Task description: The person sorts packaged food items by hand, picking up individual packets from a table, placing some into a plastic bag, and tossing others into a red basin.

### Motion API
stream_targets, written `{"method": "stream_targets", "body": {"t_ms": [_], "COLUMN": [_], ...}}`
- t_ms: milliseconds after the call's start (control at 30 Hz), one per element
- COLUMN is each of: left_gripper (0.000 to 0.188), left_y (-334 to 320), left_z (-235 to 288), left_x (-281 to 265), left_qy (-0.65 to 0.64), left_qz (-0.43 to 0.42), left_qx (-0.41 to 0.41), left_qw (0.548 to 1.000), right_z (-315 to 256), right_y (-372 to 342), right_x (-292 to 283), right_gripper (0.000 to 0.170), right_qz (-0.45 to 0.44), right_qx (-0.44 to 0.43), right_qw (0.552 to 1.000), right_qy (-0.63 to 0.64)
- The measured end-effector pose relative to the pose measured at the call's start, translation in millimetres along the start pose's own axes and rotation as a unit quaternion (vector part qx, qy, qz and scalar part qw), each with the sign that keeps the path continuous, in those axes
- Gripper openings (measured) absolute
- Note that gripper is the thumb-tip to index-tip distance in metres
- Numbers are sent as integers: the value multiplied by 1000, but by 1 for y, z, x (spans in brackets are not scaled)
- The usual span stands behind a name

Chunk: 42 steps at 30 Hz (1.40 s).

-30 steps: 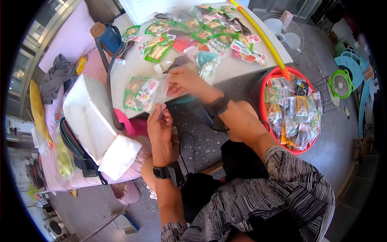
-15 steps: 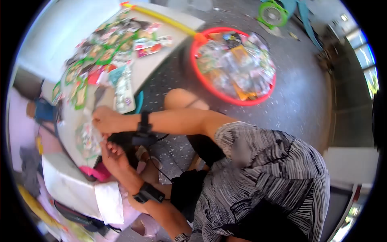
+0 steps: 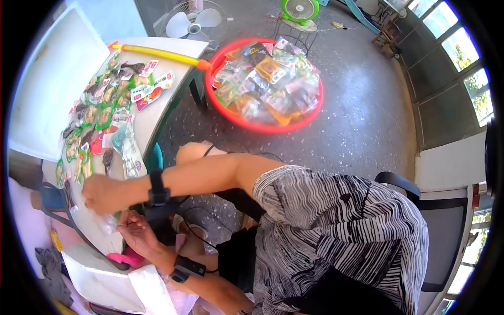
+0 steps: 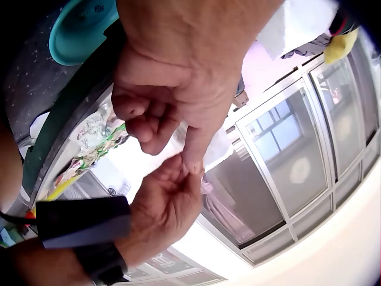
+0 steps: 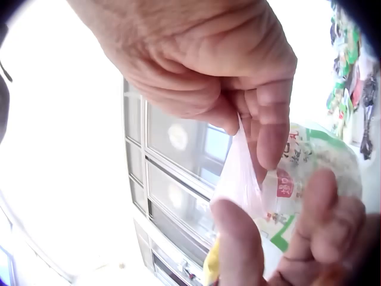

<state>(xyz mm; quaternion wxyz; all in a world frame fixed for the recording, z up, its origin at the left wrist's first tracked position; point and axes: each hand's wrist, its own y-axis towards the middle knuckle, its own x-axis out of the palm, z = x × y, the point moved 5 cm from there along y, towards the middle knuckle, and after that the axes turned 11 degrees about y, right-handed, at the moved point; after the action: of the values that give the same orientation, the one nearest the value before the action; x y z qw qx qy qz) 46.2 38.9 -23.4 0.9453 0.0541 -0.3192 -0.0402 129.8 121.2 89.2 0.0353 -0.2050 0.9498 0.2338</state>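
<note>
A clear plastic bag (image 5: 235,173) holds a green-and-white printed food packet (image 5: 292,161). My right hand (image 5: 202,65) pinches the bag's upper edge and pulls the film into a peak. Below it, my left hand (image 5: 309,244) has its thumb at the film's lower edge and its fingers bent beside the packet. In the head view, my right hand (image 3: 107,194) is over the near edge of the table (image 3: 181,50), just above my left hand (image 3: 137,231). The left wrist view has the left thumb overlapping the right fingers, with most of the bag hidden.
Several green, red and dark food packets (image 3: 107,100) cover the table, beside a white foam box (image 3: 55,84) and a yellow rod (image 3: 157,52). A red tub (image 3: 262,126) full of bagged packets stands on the floor. A teal basin (image 4: 71,39) is below the table edge.
The head view has swung right, shifting the table and hands leftward. My right hand has risen a little from the left one, and more of the bag is hidden behind the hands.
</note>
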Motion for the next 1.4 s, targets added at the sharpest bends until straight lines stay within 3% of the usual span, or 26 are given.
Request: {"method": "stream_targets", "body": {"t_ms": [100, 233, 367, 433, 567, 633, 667, 700, 767, 833, 900, 1000, 1067, 1167, 1233, 1267, 1300, 1400], "left_gripper": [34, 28, 25, 23, 23, 23, 22, 22, 22, 22, 22, 23, 24, 24, 24, 24, 24, 24], "left_y": [0, 0, 7, 9, 12, 13, 13, 13, 11, 10, 8, 8, 5, -1, -2, -3, -4, -17], "left_z": [0, -5, -12, -17, -24, -24, -24, -23, -16, -9, -4, -2, -6, -14, -15, -15, -13, 2], "left_x": [10, 29, 34, 34, 30, 28, 27, 26, 21, 18, 17, 17, 18, 17, 20, 21, 21, 19], "left_qy": [128, 207, 236, 245, 261, 270, 275, 279, 296, 307, 314, 330, 330, 329, 332, 331, 330, 341], "left_qz": [-19, -53, -29, -18, -16, -17, -15, -15, 16, 39, 51, 49, 51, 56, 55, 56, 57, 79], "left_qx": [8, -35, -57, -66, -84, -91, -92, -94, -90, -81, -71, -66, -76, -95, -97, -96, -95, -80], "left_qw": [992, 976, 970, 967, 961, 959, 957, 956, 951, 948, 946, 940, 939, 938, 937, 937, 937, 933], "right_z": [-33, -56, -70, -62, -22, 21, 57, 87, 95, 107, 69, 41, 44, 104, 181, 209, 223, 221], "right_y": [-32, -81, -131, -161, -222, -251, -260, -271, -291, -307, -295, -261, -243, -223, -234, -242, -242, -242], "right_x": [-67, -155, -235, -272, -329, -367, -391, -412, -438, -492, -505, -517, -514, -505, -486, -471, -445, -366], "right_gripper": [29, 23, 23, 22, 21, 19, 17, 16, 12, 12, 12, 8, 11, 13, 14, 15, 16, 16], "right_qz": [-8, 9, 95, 140, 226, 258, 123, -17, -54, 122, 256, 250, 251, 252, 149, 138, 127, 136], "right_qx": [98, 76, 110, 136, 243, 323, 323, 305, 255, 270, 288, 268, 236, 256, 285, 272, 303, 285], "right_qw": [980, 971, 984, 981, 943, 898, 874, 801, 689, 719, 683, 628, 623, 602, 644, 699, 682, 799], "right_qy": [173, 225, 108, -12, -34, -150, -341, -515, -676, -629, -620, -686, -703, -713, -694, -647, -653, -512]}}
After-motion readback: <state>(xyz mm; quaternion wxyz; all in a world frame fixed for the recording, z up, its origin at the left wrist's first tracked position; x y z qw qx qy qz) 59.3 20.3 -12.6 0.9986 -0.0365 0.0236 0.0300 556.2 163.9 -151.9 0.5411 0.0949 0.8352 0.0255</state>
